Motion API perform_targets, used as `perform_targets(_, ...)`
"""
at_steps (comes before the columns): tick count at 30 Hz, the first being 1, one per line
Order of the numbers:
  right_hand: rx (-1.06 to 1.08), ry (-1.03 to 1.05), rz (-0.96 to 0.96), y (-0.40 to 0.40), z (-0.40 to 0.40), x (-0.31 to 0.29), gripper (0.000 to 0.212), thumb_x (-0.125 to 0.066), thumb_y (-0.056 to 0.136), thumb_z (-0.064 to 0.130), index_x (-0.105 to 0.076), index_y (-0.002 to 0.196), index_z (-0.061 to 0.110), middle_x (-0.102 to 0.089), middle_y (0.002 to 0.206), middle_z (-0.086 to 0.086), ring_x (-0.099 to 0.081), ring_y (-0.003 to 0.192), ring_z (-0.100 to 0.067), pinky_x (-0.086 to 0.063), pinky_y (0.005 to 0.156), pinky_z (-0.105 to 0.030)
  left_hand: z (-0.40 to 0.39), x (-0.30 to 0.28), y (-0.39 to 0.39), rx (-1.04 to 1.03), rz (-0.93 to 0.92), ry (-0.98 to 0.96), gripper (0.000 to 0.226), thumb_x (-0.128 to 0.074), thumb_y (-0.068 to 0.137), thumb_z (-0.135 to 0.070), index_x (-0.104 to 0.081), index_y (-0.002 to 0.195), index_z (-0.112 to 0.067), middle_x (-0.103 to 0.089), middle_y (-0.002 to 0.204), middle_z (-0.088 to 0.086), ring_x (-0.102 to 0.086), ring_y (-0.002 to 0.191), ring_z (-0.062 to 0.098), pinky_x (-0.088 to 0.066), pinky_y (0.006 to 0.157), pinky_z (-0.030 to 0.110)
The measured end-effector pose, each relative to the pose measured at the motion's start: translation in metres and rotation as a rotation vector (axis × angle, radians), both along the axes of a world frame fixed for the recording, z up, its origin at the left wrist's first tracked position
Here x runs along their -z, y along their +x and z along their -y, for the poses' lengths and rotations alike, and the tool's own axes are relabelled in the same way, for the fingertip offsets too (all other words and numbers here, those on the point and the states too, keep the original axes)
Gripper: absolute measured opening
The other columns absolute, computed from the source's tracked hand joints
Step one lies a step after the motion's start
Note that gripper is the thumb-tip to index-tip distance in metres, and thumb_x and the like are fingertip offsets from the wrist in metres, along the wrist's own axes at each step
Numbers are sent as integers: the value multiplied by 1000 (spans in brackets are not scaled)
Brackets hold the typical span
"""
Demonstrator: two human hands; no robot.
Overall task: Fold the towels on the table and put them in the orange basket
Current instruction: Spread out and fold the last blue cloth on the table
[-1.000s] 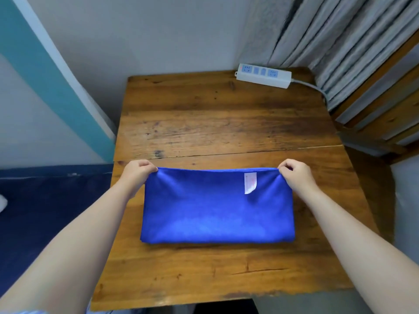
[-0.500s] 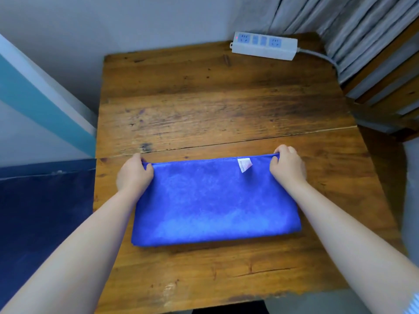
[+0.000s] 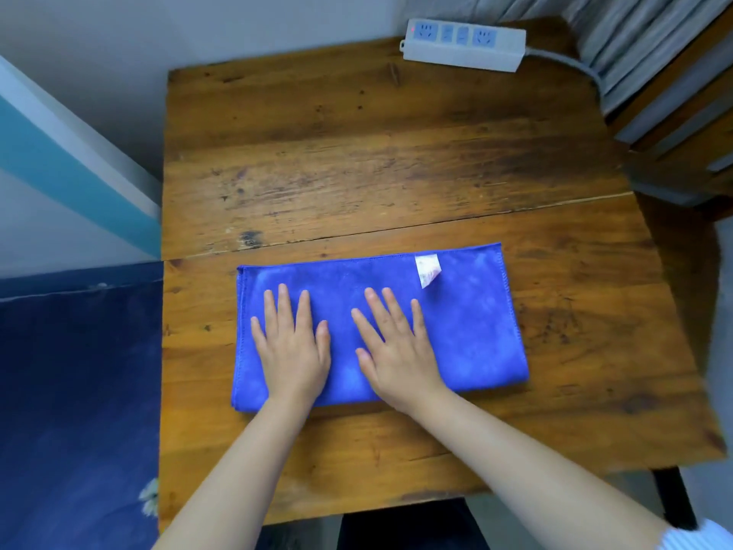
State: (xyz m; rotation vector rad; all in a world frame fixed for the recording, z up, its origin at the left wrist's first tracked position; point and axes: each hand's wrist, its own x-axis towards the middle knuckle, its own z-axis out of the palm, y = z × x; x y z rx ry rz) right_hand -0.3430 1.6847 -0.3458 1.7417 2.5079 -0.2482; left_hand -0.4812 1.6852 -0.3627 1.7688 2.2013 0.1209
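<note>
Both hands are now lying flat on the blue towel (image 3: 380, 327), having left its far corners: left hand (image 3: 291, 347) toward the left end, right hand (image 3: 396, 351) at centre, fingers straight, gripping nothing. Folded towel is resting on the wooden table (image 3: 357, 152), near half. Risk: uneven pressing is liable to shift layers; white tag (image 3: 427, 269) is curling up.

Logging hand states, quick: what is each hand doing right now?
Left hand: open, pressing flat on the blue towel.
Right hand: open, flat on the same towel.
</note>
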Motion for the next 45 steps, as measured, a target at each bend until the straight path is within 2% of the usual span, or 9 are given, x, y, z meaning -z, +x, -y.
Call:
perform_targets(6, 91, -116, 82, 20, 33, 15, 49, -38, 75, 41, -66, 111, 24, -63, 123, -1, -61, 112, -23, -51, 84, -51, 47, 8, -10, -58, -53, -106, 72, -20, 79, -47, -48, 132, -7, -35, 144, 24, -27, 134, 48, -21, 106, 62)
perform_targets(10, 188, -88, 31, 55, 32, 17, 48, -53, 73, 34, -63, 116, 13, -60, 126, -9, -58, 113, -35, -45, 88, -57, 49, 13, -21, -89, -53, -161, 77, -17, 77, -57, -33, 142, -19, -16, 154, 15, -8, 142, 39, -9, 112, 55)
perform_targets(15, 488, -143, -18, 118, 35, 26, 59, -30, 88, 38, -29, 142, 15, -20, 153, -8, -16, 142, -33, -12, 113, -53, 53, 14, -30, -96, -72, -140, 88, -5, 70, -62, -28, 144, -20, -14, 155, 12, -7, 143, 38, -13, 112, 51)
perform_targets(20, 768, -150, -93, 143, 48, 23, 54, -33, 96, 28, -17, 145, 10, -9, 156, -10, -4, 144, -27, -3, 114, -49, 51, 15, -28, -107, -82, -209, 63, -38, 92, -47, -21, 146, -20, -6, 156, 11, 0, 143, 35, -6, 113, 53)
perform_targets(24, 830, -151, -142, 128, 68, 14, 54, -43, 93, 29, -32, 139, 4, -24, 152, -12, -14, 142, -27, -7, 113, -50, 35, -1, -8, -45, -24, -91, 60, -52, 90, -30, -29, 143, -9, -14, 153, 20, -4, 143, 35, -6, 112, 55)
perform_targets(31, 1013, -242, -254, 98, 54, -1, 33, -56, 85, 23, -51, 114, 7, -44, 125, -12, -43, 116, -32, -34, 92, -41, -56, -31, 92, 560, 66, 72, 51, -51, 89, -18, -39, 134, 2, -41, 141, 18, -32, 135, 32, -26, 108, 38)
perform_targets(35, 1117, -342, -514, 98, 40, -9, 37, -56, 84, 8, -44, 119, 4, -44, 120, -17, -49, 109, -34, -38, 88, -32, -106, -32, 156, 643, 16, -183, 60, -52, 88, -30, -28, 139, -9, -42, 138, 13, -40, 125, 31, -37, 97, 41)
perform_targets(39, 1233, -491, -658, 113, 29, -9, 46, -61, 80, 7, -44, 123, 6, -55, 122, -17, -52, 113, -32, -43, 87, -31, -134, -34, 182, 794, -110, -392, 58, -57, 82, -18, -35, 135, -10, -42, 130, 16, -46, 116, 33, -43, 86, 37)
perform_targets(45, 1185, -585, -607, 147, 0, -13, 14, -60, 77, 5, -61, 91, 1, -65, 102, -18, -59, 97, -34, -44, 71, -31, -167, -54, 192, 853, -4, -525, 36, -52, 81, -3, -58, 116, -7, -59, 113, 12, -52, 104, 29, -38, 65, 23)
